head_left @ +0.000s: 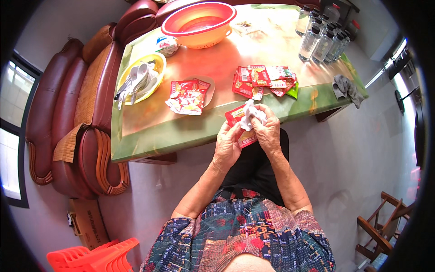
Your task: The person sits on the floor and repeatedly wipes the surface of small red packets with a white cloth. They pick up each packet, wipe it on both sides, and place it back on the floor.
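Just off the table's near edge, my left hand (228,143) grips a red food packet (248,138) by its side. My right hand (268,131) pinches a crumpled white cloth or tissue (249,116) against the packet's face. Beyond my hands lies a pile of red packets (248,81), with a green one (293,91) at its right end. More red packets (188,97) sit on a pale plate (210,92) to the left. Part of the held packet is covered by my fingers and the white piece.
The marbled table (172,144) carries a yellow basin of spoons (161,63), a red-orange basin (199,43), clear bottles with black caps (310,44) and a grey cloth (347,90). A maroon sofa (63,86) stands left, red plastic stools (93,257) lower left, a wooden chair (378,226) lower right.
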{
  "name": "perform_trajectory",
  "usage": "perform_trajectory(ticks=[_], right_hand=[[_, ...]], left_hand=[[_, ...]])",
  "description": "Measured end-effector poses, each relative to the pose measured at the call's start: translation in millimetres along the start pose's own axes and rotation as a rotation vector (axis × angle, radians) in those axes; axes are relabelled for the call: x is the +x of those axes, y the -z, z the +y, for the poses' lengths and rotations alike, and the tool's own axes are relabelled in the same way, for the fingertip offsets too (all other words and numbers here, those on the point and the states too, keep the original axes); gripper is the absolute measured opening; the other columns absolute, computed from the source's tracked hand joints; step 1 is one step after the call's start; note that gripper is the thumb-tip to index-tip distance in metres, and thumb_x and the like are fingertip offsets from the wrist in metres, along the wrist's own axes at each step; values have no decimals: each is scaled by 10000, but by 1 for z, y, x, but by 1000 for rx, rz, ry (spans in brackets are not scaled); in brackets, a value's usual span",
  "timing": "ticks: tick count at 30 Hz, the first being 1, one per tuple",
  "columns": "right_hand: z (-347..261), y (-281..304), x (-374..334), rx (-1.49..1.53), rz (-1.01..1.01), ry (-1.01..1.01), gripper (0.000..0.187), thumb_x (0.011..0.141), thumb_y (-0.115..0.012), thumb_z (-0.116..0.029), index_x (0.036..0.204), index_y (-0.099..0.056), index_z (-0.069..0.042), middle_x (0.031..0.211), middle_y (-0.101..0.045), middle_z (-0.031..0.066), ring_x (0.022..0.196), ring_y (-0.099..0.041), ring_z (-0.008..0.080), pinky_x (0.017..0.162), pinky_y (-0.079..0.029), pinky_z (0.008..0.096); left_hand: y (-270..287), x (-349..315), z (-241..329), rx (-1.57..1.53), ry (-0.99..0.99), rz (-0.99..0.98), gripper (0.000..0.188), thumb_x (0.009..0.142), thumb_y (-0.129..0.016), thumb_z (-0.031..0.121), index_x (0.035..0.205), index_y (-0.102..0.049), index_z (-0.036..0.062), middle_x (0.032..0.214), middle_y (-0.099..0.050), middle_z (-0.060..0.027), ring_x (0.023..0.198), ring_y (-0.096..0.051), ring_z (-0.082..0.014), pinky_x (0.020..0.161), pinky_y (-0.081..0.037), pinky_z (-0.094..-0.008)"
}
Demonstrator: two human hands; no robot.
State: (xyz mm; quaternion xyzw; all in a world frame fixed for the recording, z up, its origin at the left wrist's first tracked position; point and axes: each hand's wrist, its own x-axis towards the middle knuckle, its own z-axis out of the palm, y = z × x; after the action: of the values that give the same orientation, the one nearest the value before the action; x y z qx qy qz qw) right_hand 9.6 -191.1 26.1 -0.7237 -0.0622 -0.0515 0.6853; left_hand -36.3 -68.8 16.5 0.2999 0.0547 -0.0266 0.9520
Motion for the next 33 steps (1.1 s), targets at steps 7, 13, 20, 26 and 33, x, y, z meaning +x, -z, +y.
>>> perform_trajectory(ticks=[7, 13, 20, 26, 33], right_hand=[[-10, -4, -38, -801, -7, 647, 488, 642, -712, -82, 1126, -653, -100, 1164, -561, 96, 1058, -489, 321, 865, -394, 437], [-12, -8, -10, -848, 13, 592, 375, 715, -657, -96, 1089, -646, -75, 1098, -587, 66, 1018, -510, 305, 838, -428, 422], [-21, 6, 1, -666, 1, 530, 339, 728, -669, -118, 1064, -646, -75, 1087, -600, 116, 1018, -534, 322, 881, -415, 433], [-31, 1, -13, -824, -282, 604, 408, 710, -718, -238, 1103, -650, -149, 1099, -618, 77, 1088, -545, 282, 905, -386, 437], [-7, 12, 3, -361, -318, 185, 336, 752, -654, -81, 1082, -620, -34, 938, -665, 150, 843, -659, 290, 751, -524, 361]], left_hand=[[4, -1, 11, -24, 44, -22, 495, 1038, -309, 399, 1368, -429, 50, 1350, -514, -110, 1246, -496, -234, 1063, -394, -415], [7, -6, 0, 108, 30, 70, 425, 1034, -357, 346, 1326, -456, 54, 1291, -558, -109, 1166, -559, -226, 991, -462, -402], [5, -10, 14, 57, 110, 65, 527, 1019, -338, 450, 1335, -452, 43, 1300, -552, -127, 1170, -563, -238, 976, -477, -430], [2, -13, 15, 334, 148, 2, 770, 942, -321, 658, 1396, -387, 39, 1333, -516, -104, 1200, -525, -209, 1009, -438, -361], [22, -6, 4, 308, 215, 5, 533, 968, -484, 487, 1278, -491, 54, 1184, -596, -71, 1077, -597, -179, 907, -504, -347]])
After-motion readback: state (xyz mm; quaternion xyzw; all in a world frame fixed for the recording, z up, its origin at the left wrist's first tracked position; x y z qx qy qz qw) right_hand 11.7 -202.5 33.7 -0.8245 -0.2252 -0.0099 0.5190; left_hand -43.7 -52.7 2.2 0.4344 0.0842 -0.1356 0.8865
